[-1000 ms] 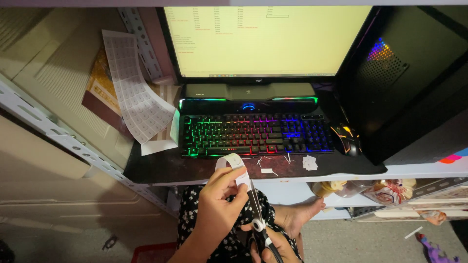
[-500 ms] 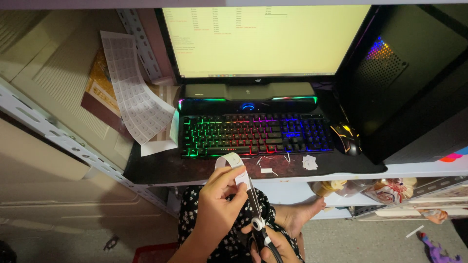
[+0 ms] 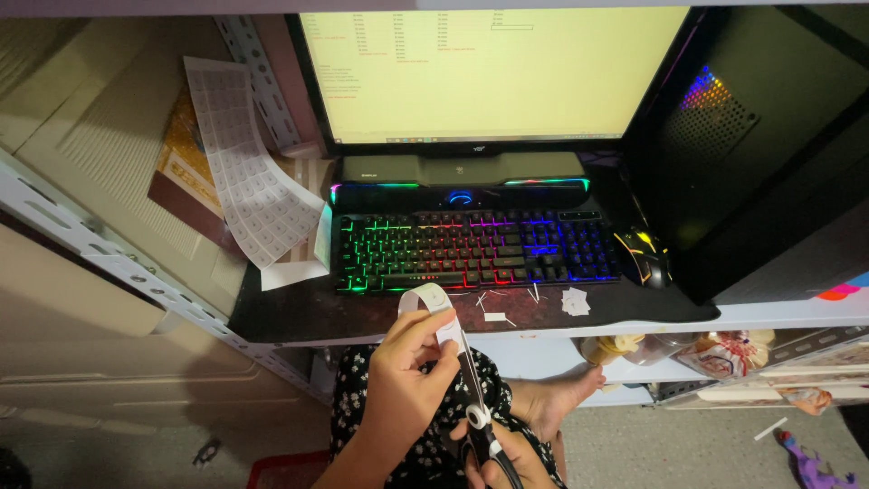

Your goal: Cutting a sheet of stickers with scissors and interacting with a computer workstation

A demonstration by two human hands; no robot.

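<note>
Both hands are working at lower centre: the left hand (image 3: pixel 412 380) is pinching the white paper strip (image 3: pixel 434 312) running up-frame, while the right hand (image 3: pixel 507 457) is gripping scissors (image 3: pixel 472 398) whose blades are lying along that strip.

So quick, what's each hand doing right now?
Left hand: closed on a white paper strip.
Right hand: closed on the scissors, blades at the strip.

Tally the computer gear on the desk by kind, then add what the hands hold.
Monitor: 1
Keyboard: 1
Mouse: 1
Computer tower: 1
Scissors, right hand: 1
Paper strip, left hand: 1
Total: 6
</note>
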